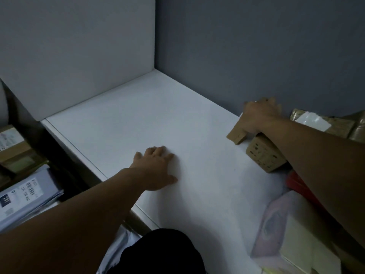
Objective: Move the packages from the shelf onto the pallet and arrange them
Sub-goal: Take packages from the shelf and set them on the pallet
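Head view of a white shelf (158, 115) bay. The left grip (156, 167) lies flat on the bare shelf board near its front edge, fingers spread and holding nothing. The right grip (258, 115) closes over a small brown cardboard package (237, 136) at the back wall, fingers curled over its far edge. Just beside it, under the right forearm, sits a printed cardboard carton (264, 155). A taped parcel with a white label (316, 121) lies farther right. Labelled grey mailer bags (25, 194) are stacked lower left, off the shelf.
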